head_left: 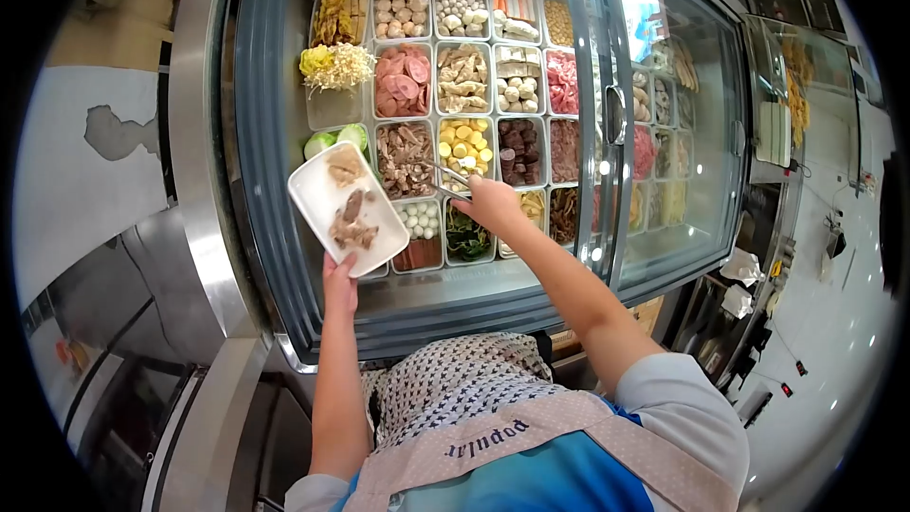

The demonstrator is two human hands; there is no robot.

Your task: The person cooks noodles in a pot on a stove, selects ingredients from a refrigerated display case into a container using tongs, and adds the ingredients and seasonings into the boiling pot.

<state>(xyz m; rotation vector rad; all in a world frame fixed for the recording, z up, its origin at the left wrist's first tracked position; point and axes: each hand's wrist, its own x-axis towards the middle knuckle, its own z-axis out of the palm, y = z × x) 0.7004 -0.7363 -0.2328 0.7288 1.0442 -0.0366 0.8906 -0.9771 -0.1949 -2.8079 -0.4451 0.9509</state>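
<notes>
White tray (317, 199) gripped by the left hand (340, 281); right hand (491, 205) clasps metal tongs (453, 174).

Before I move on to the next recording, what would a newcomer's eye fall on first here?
Probably the white tray in the left hand, held at the display case's near left corner with a few pieces of food in it. Next come the colourful rows of food tubs filling the case, and the right hand at the centre, holding metal tongs over them.
</notes>
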